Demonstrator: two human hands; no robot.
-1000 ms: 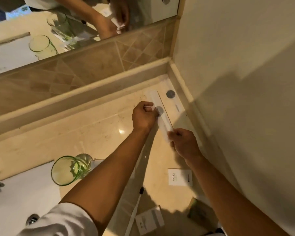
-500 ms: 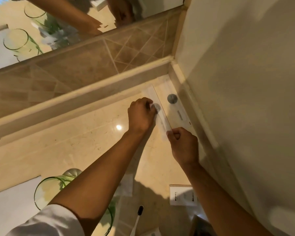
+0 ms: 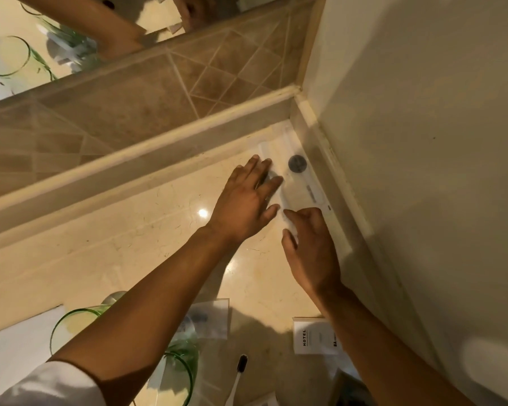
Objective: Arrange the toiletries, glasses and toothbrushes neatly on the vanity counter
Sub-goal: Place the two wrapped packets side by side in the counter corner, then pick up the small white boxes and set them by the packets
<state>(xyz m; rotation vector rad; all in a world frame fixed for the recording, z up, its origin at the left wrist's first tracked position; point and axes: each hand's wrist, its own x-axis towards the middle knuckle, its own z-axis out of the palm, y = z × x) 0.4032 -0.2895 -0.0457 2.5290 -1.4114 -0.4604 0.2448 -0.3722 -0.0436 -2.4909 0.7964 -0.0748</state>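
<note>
Both hands have uncurled since the earlier frame; left hand (image 3: 248, 200) lies flat, fingers spread wide on the inner long packet (image 3: 272, 174), while right hand (image 3: 311, 247), loosely open, touches its near end; gripping nothing. Both packets sit upper right on the counter (image 3: 129, 244); nudge edges parallel to the corner packet (image 3: 304, 183).

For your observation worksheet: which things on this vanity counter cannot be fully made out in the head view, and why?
- Second packet: mostly under both hands.
- Toothbrush: handle cut by the bottom edge.
- Box marked HOTEL: small print unreadable.
- Green glasses: partly behind the left arm.
</note>
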